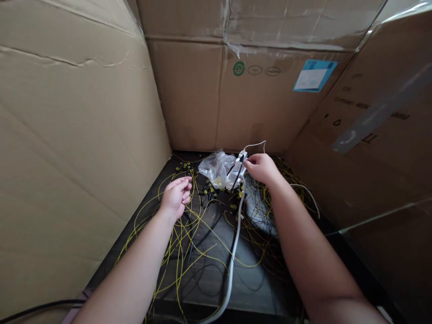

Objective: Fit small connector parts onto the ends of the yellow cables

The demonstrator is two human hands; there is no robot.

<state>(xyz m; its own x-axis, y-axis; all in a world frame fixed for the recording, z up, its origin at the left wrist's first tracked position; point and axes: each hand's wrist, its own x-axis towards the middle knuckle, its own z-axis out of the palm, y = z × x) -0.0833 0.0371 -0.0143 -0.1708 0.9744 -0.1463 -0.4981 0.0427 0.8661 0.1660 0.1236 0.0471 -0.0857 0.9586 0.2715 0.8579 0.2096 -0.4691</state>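
The left hand point(177, 196) is held half curled over yellow wires point(177, 240) at the table's point(248, 288) left, thumb and fingertips drawn together; whether anything is gripped cannot be told. The right hand point(261, 167) is pinched beside the white power strip point(232, 179) at far middle, its hold hidden, with a clear plastic bag point(214, 166) bunched left and small connectors point(209, 193) scattered on the near side.

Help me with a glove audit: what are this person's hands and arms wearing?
The left hand and right hand are bare: no gloves, rings or watch show. No sleeve shows on the left forearm or right forearm, nor any clear marking.
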